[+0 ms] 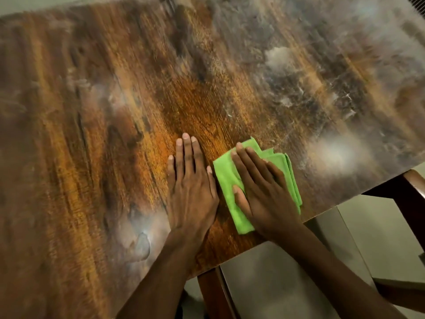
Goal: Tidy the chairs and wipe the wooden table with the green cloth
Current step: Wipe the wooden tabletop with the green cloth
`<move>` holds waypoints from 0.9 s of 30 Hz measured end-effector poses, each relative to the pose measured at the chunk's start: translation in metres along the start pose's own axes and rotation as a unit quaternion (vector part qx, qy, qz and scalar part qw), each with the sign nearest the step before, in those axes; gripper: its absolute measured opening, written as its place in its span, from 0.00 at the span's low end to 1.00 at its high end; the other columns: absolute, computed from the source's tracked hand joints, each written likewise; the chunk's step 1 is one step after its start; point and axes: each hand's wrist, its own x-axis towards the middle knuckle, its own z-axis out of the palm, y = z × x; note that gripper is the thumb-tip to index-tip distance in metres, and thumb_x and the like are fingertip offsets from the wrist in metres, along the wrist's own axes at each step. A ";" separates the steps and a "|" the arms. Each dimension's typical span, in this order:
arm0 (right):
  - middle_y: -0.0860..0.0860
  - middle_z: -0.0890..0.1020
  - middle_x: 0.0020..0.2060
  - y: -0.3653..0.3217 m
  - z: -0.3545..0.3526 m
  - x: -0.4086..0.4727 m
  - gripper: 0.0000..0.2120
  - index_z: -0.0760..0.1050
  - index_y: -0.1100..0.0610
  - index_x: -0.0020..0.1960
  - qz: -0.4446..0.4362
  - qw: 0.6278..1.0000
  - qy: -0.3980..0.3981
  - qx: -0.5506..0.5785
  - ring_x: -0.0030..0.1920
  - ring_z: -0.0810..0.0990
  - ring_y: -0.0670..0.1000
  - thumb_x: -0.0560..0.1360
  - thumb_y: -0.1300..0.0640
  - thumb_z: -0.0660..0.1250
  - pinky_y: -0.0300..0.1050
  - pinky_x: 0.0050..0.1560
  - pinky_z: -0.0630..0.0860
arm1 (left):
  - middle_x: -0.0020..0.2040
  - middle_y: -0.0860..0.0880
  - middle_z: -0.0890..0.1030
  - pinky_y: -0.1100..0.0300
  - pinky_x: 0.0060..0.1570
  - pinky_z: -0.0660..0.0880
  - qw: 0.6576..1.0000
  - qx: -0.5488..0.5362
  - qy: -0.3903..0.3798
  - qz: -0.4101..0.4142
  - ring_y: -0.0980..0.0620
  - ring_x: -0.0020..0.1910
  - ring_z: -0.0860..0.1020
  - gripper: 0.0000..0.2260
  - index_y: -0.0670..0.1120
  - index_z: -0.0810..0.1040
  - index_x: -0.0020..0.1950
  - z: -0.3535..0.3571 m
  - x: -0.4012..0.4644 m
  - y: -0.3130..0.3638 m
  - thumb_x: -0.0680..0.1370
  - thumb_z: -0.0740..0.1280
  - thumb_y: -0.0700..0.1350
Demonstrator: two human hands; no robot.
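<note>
Floor: pale tiled floor (379, 229) was showing at the bottom right of my feed, nearest to me, past the bench's corner.
Bench leg: one dark wooden leg (213, 295) dropped down under the near edge, between my two forearms.
Chair: I could only catch a dark wooden piece (411, 192) at the right edge, just beside the bench; pretty sure it was a chair, couldn't tell more.
Left grip: my left hand (192, 194) lay flat on the bare wood, fingers straight and close together, holding nothing, palm down just left of the cloth.
Right grip: my right hand (264, 192) was pressed flat on top of the cloth, fingers straight and pointing up-left, thumb out to the side on the fabric, not curled round it.
Green cloth: the green cloth (226, 178) was folded into layers and lay on the bench near its right front corner, sticking out on both sides of my right hand.
Bench: the wooden bench (92, 134) filled most of the view, warm orange-brown grain around my hands.
Far side: further out, toward the top right, the surface looked hazy and greyish with pale smeary patches (335, 150), and the view there was blurred.
</note>
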 end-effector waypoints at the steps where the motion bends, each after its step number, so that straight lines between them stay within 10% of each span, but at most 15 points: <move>1: 0.51 0.50 0.87 0.000 0.001 0.026 0.33 0.50 0.56 0.87 -0.007 1.000 0.012 0.000 0.86 0.48 0.49 0.87 0.43 0.51 0.53 0.84 0.52 | 0.87 0.44 0.42 0.45 0.85 0.49 1.000 0.004 -0.004 -0.003 0.48 0.86 0.40 0.29 0.42 0.41 0.87 0.000 0.000 0.000 0.88 0.46 0.51; 10: 0.52 0.55 0.86 -0.022 -0.009 0.229 0.33 0.53 0.56 0.86 -0.020 1.000 0.001 0.024 0.86 0.51 0.51 0.86 0.41 0.43 0.53 0.83 0.52 | 0.87 0.44 0.43 0.47 0.85 0.49 1.000 0.006 -0.017 -0.007 0.49 0.86 0.41 0.29 0.42 0.43 0.87 -0.004 0.000 -0.001 0.88 0.47 0.51; 27: 0.50 0.49 0.87 0.042 -0.008 -0.038 0.33 0.49 0.55 0.87 0.028 0.999 -0.019 0.019 0.86 0.47 0.50 0.86 0.44 0.53 0.58 0.84 0.54 | 0.87 0.45 0.42 0.46 0.85 0.49 1.000 0.013 -0.018 -0.006 0.50 0.86 0.40 0.29 0.43 0.41 0.87 -0.009 -0.001 0.003 0.88 0.46 0.51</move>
